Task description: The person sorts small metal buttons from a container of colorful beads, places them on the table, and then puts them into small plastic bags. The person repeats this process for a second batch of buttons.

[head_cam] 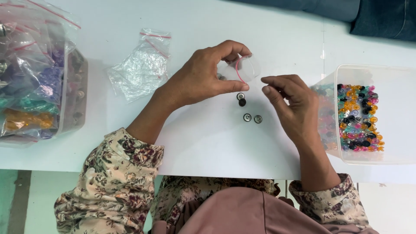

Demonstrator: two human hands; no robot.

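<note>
Your floral sleeves frame the bottom edge. Your left hand pinches a small clear bag between thumb and curled fingers, above the white table. Your right hand, thumb and forefinger nearly closed, touches the bag's mouth; whether it holds anything cannot be told. Four small metal buttons lie just below. Right: plastic tub of coloured beads.

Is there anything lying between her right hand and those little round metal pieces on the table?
Nothing visible. The right hand hovers just right of the small metal pieces, with only bare white table between them. The left hand holds a small clear bag above them, not in the path.
</note>
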